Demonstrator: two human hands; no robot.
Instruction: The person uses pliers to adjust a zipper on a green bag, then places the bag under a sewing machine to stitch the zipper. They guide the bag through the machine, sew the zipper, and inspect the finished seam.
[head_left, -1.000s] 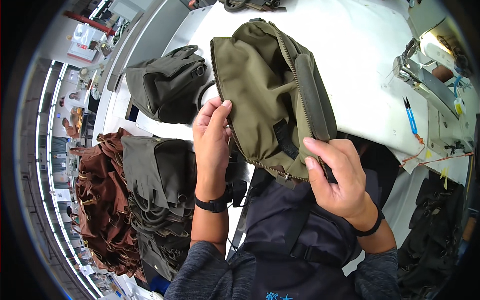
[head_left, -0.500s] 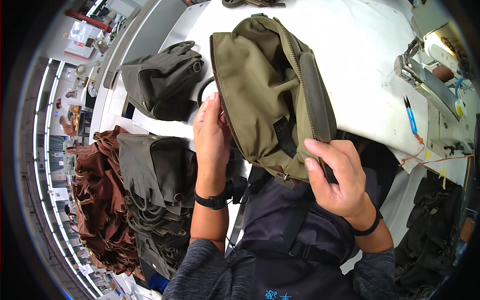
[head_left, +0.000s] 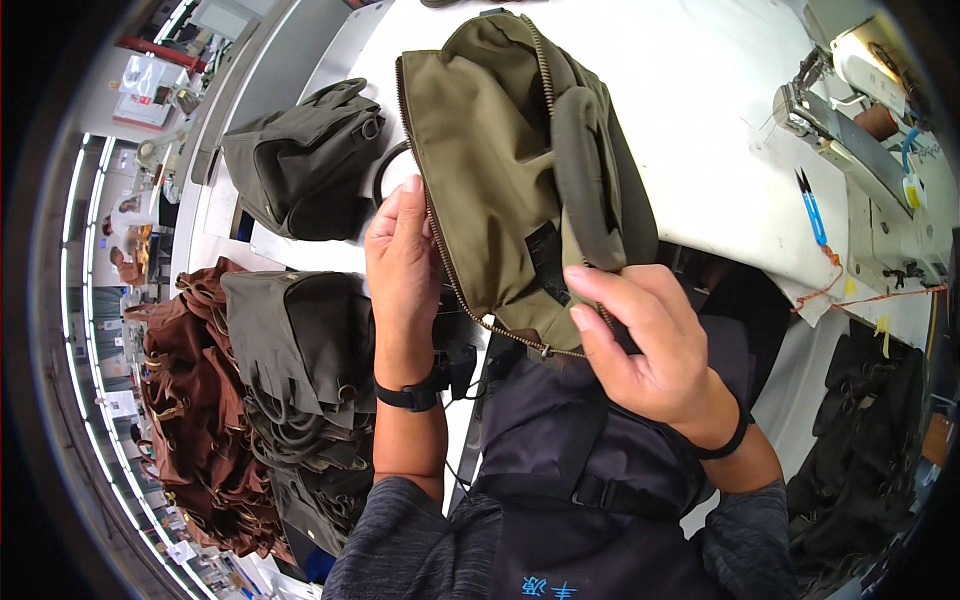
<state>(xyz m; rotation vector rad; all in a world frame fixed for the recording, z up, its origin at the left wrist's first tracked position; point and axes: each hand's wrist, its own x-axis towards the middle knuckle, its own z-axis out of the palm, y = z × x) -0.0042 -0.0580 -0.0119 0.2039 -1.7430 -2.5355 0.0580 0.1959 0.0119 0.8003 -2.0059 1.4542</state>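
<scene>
An unzipped olive-green bag point(head_left: 480, 140) lies across the near edge of the white table, its mouth spread wide so the lining and a dark label point(head_left: 546, 262) inside show. My left hand point(head_left: 405, 250) pinches the bag's left edge along the brass zipper, thumb and fingers closed on it. On the other side, my right hand point(head_left: 645, 340) grips the near right edge of the opening between thumb and fingers. The zipper slider point(head_left: 545, 350) hangs at the near end, between my hands. Part of the bag's right side is hidden behind my right fingers.
Dark grey bags point(head_left: 300, 160) stand left of the olive one, with more stacked nearer point(head_left: 300, 340). Reddish-brown bags point(head_left: 195, 410) are heaped farther left. At right are a sewing machine point(head_left: 840, 130), blue thread snips point(head_left: 812, 210) and hanging dark bags point(head_left: 860, 440).
Both hands and the bag have shifted slightly left in the view, as has the whole scene. The bag's right edge folds inward more, and its grey-green outer side shows more.
</scene>
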